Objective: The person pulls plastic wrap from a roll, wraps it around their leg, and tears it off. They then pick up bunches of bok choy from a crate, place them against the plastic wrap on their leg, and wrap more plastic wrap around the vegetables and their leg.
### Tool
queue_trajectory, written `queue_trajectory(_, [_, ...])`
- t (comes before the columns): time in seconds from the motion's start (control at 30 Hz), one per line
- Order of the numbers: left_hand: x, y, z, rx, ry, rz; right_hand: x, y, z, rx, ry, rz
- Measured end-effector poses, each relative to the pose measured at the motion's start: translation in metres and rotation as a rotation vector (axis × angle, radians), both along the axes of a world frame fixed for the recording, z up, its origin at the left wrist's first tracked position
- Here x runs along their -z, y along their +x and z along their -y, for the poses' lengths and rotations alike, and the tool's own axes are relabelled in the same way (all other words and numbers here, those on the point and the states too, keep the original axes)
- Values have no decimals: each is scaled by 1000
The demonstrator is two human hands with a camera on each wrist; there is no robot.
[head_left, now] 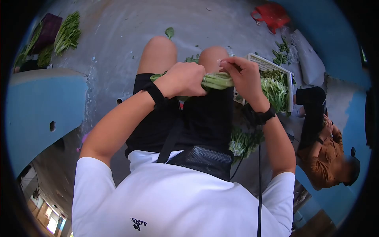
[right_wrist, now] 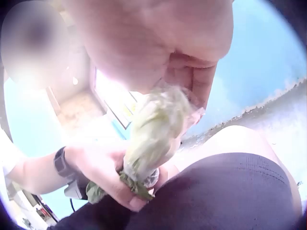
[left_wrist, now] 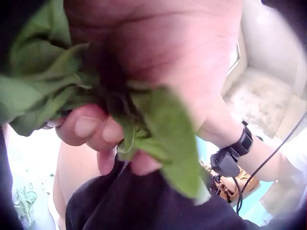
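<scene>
A bundle of green leafy vegetables [head_left: 215, 81] lies across above the lap, its pale stalks toward the right. My left hand [head_left: 183, 79] grips it around the leafy part; in the left wrist view the fingers [left_wrist: 86, 127] curl round the leaves [left_wrist: 168, 139]. Clear film wraps the stalk end [right_wrist: 158, 124] in the right wrist view. At that end my right hand [head_left: 246, 79] pinches the film between thumb and fingers, beside the stalks.
A white crate [head_left: 291, 91] of greens stands right of the knees, with more greens [head_left: 241, 142] below it. A red bag [head_left: 272, 15] and loose leaves lie on the floor. Greens [head_left: 68, 33] lie at upper left. Another person [head_left: 327, 158] sits at the right.
</scene>
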State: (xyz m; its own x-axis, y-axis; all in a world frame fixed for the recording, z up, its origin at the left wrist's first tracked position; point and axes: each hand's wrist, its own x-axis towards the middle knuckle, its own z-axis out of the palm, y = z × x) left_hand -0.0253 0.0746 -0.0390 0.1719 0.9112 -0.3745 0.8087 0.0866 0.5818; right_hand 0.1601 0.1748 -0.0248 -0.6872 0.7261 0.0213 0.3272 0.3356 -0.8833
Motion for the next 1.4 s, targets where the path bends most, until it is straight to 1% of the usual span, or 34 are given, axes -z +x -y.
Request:
queue_trajectory(0.03, [-5, 2, 0, 13, -8, -6, 1, 1, -3, 3, 5, 2])
queue_trajectory(0.17, [4, 2, 2, 24, 18, 6, 0, -1, -6, 9, 15, 77])
queue_trajectory(0.2, [2, 2, 3, 24, 13, 56, 2, -1, -5, 23, 32, 106])
queue_trajectory(0.23, [2, 2, 4, 26, 6, 105, 6, -1, -6, 22, 32, 106])
queue_trajectory(0.3, [9, 3, 3, 16, -19, 111, 17, 0, -13, -22, 12, 206])
queue_trajectory(0.33, [14, 2, 3, 8, -44, 116, 23, 1, -15, -23, 10, 205])
queue_trajectory(0.37, [19, 2, 4, 7, -45, 115, 30, 1, -18, -24, -75, 184])
queue_trajectory(0.4, [22, 1, 6, 12, 15, 117, 33, 0, -20, -27, -160, 163])
queue_trajectory(0.43, [25, 0, 7, 15, 77, 119, 34, -2, -21, -29, -160, 161])
queue_trajectory(0.5, [28, -1, 6, 28, 83, 125, 34, -4, -21, -35, -236, 197])
queue_trajectory(0.57, [27, -3, 5, 41, 91, 133, 29, -7, -22, -40, -221, 208])
queue_trajectory(0.63, [24, -6, 3, -20, -4, 302, 27, -10, -24, -46, -205, 219])
queue_trajectory(0.67, [23, -6, 2, -21, -4, 302, 27, -10, -27, -54, -213, 215])
queue_trajectory(0.73, [21, -4, 0, 34, -185, 319, 25, -12, -28, -61, -221, 212])
queue_trajectory(0.77, [23, -2, 0, 34, -185, 320, 23, -13, -26, -89, -196, 251])
queue_trajectory(0.83, [28, 3, 3, 58, -198, 126, 19, -15, -22, -118, -170, 291])
queue_trajectory(0.9, [28, 9, 3, 45, -245, 160, 16, -17, -18, -117, -198, 350])
queue_trajectory(0.97, [24, 13, 0, 35, -291, 192, 17, -17, -20, -128, -196, 314])
queue_trajectory(1.03, [19, 14, -2, 96, -281, 92, 14, -17, -21, -138, -193, 278])
queue_trajectory(1.13, [14, 18, -2, 91, -286, 29, 7, -20, -21, -114, -194, 265])
queue_trajectory(1.2, [15, 19, -2, 103, -290, 44, 3, -20, -15, -153, -40, 201])
queue_trajectory(1.23, [15, 19, -2, 113, -296, 57, -2, -18, -10, -153, -38, 201])
queue_trajectory(1.27, [15, 17, -3, 112, -295, 57, -8, -16, -2, -193, 99, 199])
queue_trajectory(1.3, [14, 14, -6, 122, -378, 88, -13, -14, 6, -235, 235, 196])
queue_trajectory(1.33, [14, 11, -7, 131, -463, 120, -15, -8, 13, -239, 233, 196])
queue_trajectory(1.4, [29, 6, -5, 129, -422, 143, -16, 5, 26, -356, 414, 235])
